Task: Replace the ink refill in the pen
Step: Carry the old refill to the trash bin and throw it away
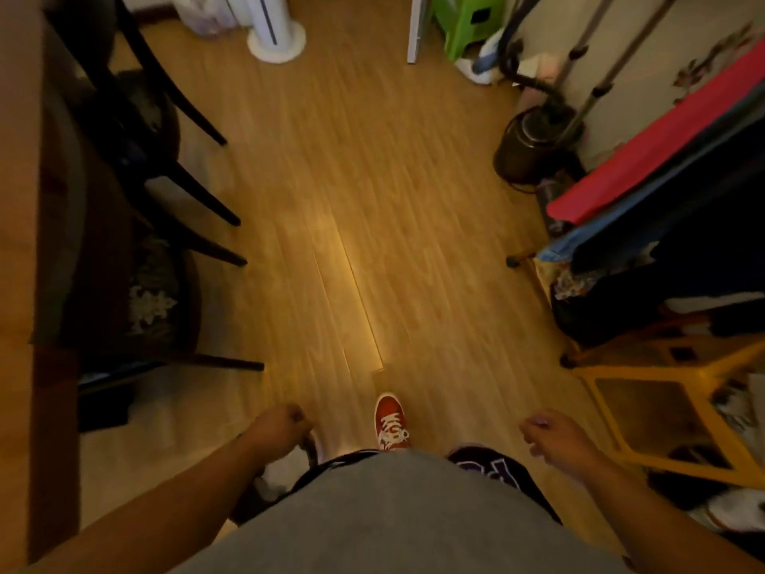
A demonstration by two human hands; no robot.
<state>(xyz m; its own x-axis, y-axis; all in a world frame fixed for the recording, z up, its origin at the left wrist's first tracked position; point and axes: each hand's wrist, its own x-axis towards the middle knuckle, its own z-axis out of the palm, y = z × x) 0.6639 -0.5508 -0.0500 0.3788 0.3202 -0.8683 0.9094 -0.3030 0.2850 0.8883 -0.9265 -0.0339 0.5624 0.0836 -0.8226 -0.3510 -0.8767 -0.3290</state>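
No pen and no ink refill show in this view. I look down at a wooden floor (364, 192) while standing. My left hand (278, 424) hangs at the lower left with its fingers curled in, and nothing is visible in it. At the lower right, my right hand (554, 439) is loosely curled too, with nothing visible in it. The picture is blurred by motion. A red shoe (390, 420) stands on the floor between my hands.
A wooden table edge (20, 200) and dark chairs (136, 167) line the left side. On the right stand a rack with hanging clothes (662, 192), a yellow stool (670, 412) and a dark round appliance (534, 147). Far ahead are a white floor-standing device (275, 31) and a green stool (467, 22).
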